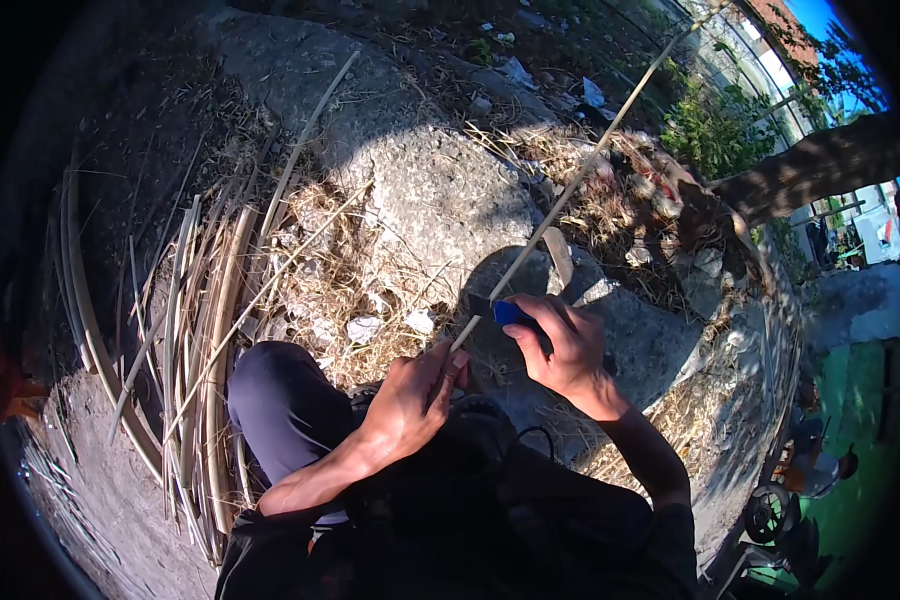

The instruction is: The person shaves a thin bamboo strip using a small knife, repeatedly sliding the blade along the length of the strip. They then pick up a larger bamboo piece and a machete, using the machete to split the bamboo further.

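My left hand (407,398) is closed around the near end of a long, thin bamboo strip (580,178). The strip slants away from me toward the upper right. In my closed right hand (567,350) is a knife with a blue handle (511,313). Its dark blade lies across the strip, just beyond the pale piece that sticks out of my left fingers. Whether the strip runs unbroken under the blade is hard to make out. A short, flat curved piece (559,256) lies on the ground beyond my right hand.
Several long bamboo strips (225,275) lie in a bundle at my left, beside my bent knee (285,410). Dry shavings (320,235) cover the ground ahead. A tree trunk (820,165) leans in at the right. Farther right are a person (823,472) and a motorbike wheel (767,513).
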Available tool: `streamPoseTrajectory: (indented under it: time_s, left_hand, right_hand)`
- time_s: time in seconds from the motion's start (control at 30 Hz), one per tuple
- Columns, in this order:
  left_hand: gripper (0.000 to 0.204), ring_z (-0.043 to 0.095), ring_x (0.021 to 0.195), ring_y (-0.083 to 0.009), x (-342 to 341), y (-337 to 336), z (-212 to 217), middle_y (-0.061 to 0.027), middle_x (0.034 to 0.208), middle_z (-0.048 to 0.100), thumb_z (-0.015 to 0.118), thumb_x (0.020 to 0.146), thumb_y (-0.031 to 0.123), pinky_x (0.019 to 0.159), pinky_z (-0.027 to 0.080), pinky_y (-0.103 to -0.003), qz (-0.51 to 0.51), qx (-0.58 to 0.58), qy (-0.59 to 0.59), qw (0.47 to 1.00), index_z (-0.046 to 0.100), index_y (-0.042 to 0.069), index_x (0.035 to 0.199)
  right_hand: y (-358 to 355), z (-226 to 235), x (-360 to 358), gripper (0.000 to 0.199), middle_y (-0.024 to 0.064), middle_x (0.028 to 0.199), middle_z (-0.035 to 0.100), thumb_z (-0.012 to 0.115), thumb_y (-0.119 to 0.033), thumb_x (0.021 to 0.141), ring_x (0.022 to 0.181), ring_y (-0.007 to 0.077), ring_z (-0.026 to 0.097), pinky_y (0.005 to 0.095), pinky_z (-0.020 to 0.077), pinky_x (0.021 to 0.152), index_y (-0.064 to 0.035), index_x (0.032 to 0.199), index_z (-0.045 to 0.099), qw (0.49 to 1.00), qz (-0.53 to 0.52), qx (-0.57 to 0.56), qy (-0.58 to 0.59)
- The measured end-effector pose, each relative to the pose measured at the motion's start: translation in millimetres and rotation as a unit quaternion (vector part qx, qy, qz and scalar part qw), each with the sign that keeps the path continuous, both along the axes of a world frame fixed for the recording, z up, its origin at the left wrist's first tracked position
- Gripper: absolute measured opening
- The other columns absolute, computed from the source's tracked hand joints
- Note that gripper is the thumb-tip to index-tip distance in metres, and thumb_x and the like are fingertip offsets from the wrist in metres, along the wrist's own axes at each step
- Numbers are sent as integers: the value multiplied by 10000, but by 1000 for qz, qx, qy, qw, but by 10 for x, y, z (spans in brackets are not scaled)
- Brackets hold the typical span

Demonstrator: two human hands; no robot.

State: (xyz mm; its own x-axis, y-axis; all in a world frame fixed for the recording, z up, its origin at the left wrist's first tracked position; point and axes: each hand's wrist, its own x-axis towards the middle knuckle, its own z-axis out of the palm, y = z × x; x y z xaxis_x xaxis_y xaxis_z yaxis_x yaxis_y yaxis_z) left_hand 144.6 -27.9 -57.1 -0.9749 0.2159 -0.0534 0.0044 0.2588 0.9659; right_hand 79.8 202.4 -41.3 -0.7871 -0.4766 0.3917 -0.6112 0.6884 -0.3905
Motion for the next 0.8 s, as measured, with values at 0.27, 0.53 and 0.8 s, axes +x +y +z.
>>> streamPoseTrajectory:
  time_s: [0.27, 0.53, 0.8]
  left_hand:
    - [130, 596, 533, -350, 181, -152, -42, -201, 691, 602, 569, 996, 11, 507, 414, -428, -48, -78, 143, 985, 616, -86, 1068]
    - [77, 655, 681, -422, 812, -429, -213, -234, 751, 597, 542, 981, -9, 590, 477, -450, -44, -40, -17, 998, 585, -73, 988]
    - [95, 654, 596, -318, 1051, -504, -191, -219, 690, 582, 534, 1028, 20, 561, 465, -402, -3, -75, -74, 994, 590, -56, 1037]
  right_hand:
    - [304, -15, -551, 228, 172, 934, 761, 709, -191, 985, 802, 335, 755, 383, 569, 696, -6, 1117, 715, 987, -113, -101, 49]
    - [786, -378, -1086, 285, -72, 684, 467, 536, -278, 1110, 591, 14, 337, 232, 222, 521, -56, 1108, 714, 911, -187, -335, -150]
    - [188, -233, -684, 326, 47, 1021, 749, 666, -346, 1049, 504, 0, 345, 223, 244, 463, -72, 1224, 684, 737, -81, -524, -419]
